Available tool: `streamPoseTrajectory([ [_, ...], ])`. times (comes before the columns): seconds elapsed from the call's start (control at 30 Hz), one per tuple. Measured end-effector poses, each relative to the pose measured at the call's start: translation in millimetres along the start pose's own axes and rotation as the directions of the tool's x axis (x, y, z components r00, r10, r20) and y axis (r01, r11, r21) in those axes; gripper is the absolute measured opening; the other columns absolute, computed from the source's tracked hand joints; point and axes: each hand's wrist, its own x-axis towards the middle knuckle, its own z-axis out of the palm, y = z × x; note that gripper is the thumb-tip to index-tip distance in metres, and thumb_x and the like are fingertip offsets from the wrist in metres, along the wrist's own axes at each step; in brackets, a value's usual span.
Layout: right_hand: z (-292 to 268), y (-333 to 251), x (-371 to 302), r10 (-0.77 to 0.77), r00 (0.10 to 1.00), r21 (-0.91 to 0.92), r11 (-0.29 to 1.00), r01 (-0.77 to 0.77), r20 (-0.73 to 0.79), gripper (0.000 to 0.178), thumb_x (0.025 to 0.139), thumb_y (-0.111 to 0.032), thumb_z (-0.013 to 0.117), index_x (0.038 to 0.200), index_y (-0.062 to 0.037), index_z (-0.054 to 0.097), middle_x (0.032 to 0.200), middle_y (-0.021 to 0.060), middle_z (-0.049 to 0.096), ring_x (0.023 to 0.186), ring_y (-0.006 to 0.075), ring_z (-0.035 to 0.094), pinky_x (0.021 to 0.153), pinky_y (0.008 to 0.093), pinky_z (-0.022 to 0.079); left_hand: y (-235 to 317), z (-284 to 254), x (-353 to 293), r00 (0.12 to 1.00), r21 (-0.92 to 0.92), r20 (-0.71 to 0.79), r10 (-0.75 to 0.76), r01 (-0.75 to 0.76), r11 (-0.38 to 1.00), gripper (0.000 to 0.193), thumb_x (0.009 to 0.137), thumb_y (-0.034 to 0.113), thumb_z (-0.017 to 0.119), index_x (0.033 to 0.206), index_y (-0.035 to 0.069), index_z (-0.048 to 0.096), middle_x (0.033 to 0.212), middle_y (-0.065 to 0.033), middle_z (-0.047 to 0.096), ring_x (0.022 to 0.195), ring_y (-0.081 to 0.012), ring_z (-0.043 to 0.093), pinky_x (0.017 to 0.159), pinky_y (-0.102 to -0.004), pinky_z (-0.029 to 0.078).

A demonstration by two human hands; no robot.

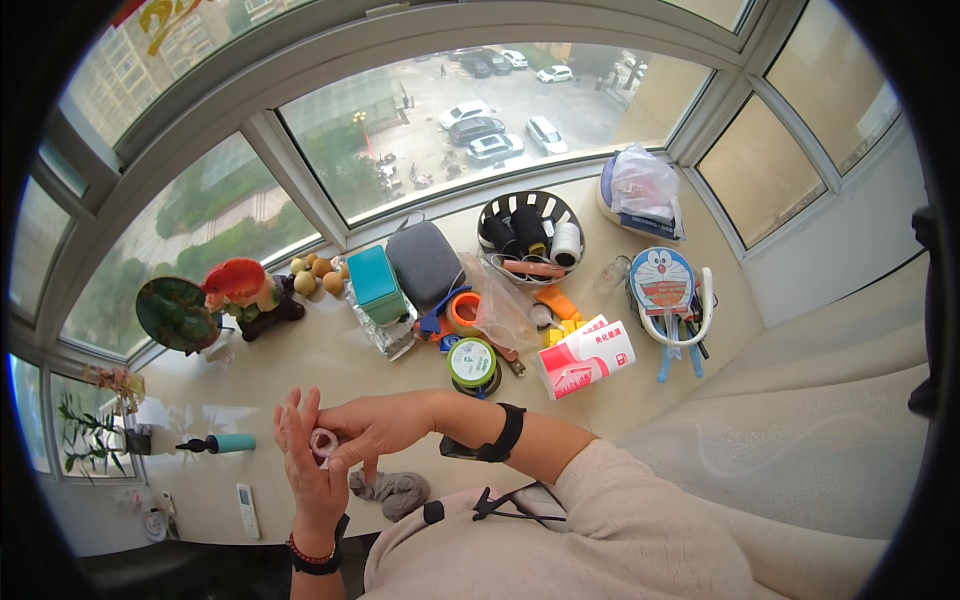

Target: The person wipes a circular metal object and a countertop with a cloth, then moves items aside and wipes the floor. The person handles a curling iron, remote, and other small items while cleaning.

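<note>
My left hand [308,462] is raised with its fingers stretched up, its palm turned toward my right hand [385,422]. Between them is a small pale pink, roll-shaped thing [323,446] with a round hole showing at its end. My right thumb and fingers close around it, and it touches or nearly touches my left palm. Its exact kind is too small to tell. Just below my right hand lies a crumpled grey cloth [395,492]. A teal-and-black hand pump [222,443] rests left of my left hand.
Behind my hands stand a teal box [376,284], a grey case [425,262], a green-lidded round tub [472,364] and a red-white box [587,362]. A basket [493,205] holds thread spools. A white remote [247,510] and potted plant [138,440] are leftward; windows border the ledge.
</note>
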Motion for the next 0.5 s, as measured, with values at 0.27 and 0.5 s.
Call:
streamPoseTrajectory([
  [0.27, -113, 75, -70, -0.139, 0.294, -0.142, 0.99, 0.012, -0.946, 0.031, 0.087, -0.004, 0.062, 0.118, -0.002, 0.056, 0.084, 0.0027, 0.058, 0.073, 0.0088, 0.06, 0.063, 0.0248, 0.048, -34, -1, -34, 0.903, -0.049, 0.421, -0.088, 0.12, 0.992, 0.071, 0.085, 0.008, 0.068, 0.148, 0.003, 0.035, 0.141, -0.0229, 0.051, 0.121, -0.0354, 0.056, 0.103, -0.0412, 0.044],
  [0.5, -237, 117, -187, 0.468, -0.203, 0.441, 0.882, 0.168, -0.86, 0.048, 0.095, -0.025, 0.06, 0.139, -0.0089, 0.051, 0.147, 0.0145, 0.044, 0.121, 0.0314, 0.051, 0.099, 0.0437, 0.046, -106, -61, -204, 0.523, 0.136, 0.429, -0.736, 0.768, 0.626, 0.046, 0.089, 0.022, 0.067, 0.129, -0.001, 0.058, 0.122, -0.0203, 0.064, 0.108, -0.0345, 0.063, 0.092, -0.0405, 0.051],
])
